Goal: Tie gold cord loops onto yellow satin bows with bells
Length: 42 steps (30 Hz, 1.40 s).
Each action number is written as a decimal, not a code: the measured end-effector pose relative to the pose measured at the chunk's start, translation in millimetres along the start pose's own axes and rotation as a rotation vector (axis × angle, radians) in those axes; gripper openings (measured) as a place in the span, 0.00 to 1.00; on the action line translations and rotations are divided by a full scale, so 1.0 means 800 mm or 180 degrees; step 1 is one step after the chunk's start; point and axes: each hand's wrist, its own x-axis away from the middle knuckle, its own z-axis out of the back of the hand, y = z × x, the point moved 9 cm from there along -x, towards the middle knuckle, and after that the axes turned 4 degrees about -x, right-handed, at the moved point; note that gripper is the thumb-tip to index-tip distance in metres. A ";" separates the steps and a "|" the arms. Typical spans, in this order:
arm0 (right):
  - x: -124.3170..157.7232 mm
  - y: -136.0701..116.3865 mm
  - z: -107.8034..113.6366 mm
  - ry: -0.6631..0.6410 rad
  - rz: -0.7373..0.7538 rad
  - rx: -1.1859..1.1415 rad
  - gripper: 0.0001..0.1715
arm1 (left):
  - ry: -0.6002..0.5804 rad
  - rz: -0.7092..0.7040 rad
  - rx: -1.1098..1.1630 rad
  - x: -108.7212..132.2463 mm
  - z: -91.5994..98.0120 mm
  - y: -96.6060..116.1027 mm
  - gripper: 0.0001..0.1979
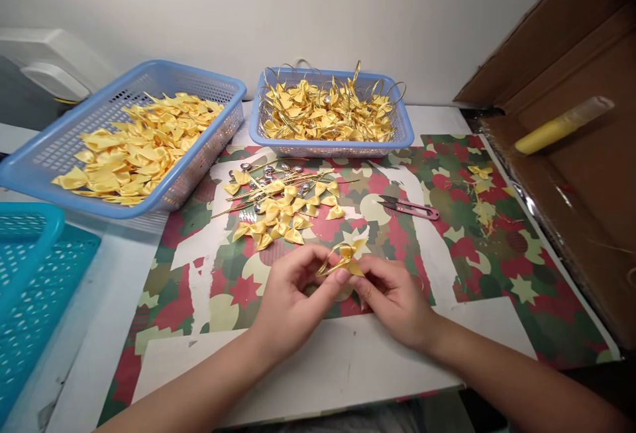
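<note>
My left hand [293, 294] and my right hand [392, 297] meet over the patterned table cover, both pinching one small yellow satin bow [348, 255] with a gold cord loop on it. Fingers of both hands are closed round the bow. Just beyond my hands lies a pile of yellow bows [283, 211] mixed with gold cords and small silver beads. Red-handled thread snips [410, 208] lie to the right of that pile, untouched.
A blue basket [199, 79] of plain yellow bows stands at back left. A second blue basket [328, 145] holds bows with gold loops. A teal basket [30, 267] sits at the left edge. Cardboard box [571, 155] with a yellow stick at right. Yellow scraps [479, 188] lie on the cover.
</note>
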 end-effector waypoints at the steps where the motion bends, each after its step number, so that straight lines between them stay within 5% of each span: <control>1: 0.000 -0.003 0.001 0.0014 0.0069 0.0070 0.13 | -0.0057 0.0127 0.0157 -0.001 -0.002 -0.003 0.03; 8: -0.001 -0.011 0.000 0.0004 0.0348 0.0389 0.11 | -0.0043 0.0364 0.0384 -0.003 0.000 -0.009 0.03; 13: 0.000 -0.013 0.001 0.0091 0.0458 0.0653 0.11 | 0.0337 -0.0200 -0.0301 0.003 0.014 0.009 0.03; 22: 0.003 -0.017 0.001 0.0121 0.0593 0.0711 0.11 | 0.0464 -0.0634 -0.0960 0.005 0.017 0.026 0.04; 32: 0.003 -0.017 0.002 0.0128 0.0571 0.0567 0.08 | 0.0044 0.0916 0.0601 0.000 0.000 -0.023 0.06; 42: 0.002 -0.013 0.002 0.0119 0.0479 0.0607 0.10 | 0.0219 0.0878 0.0729 0.001 0.006 -0.023 0.05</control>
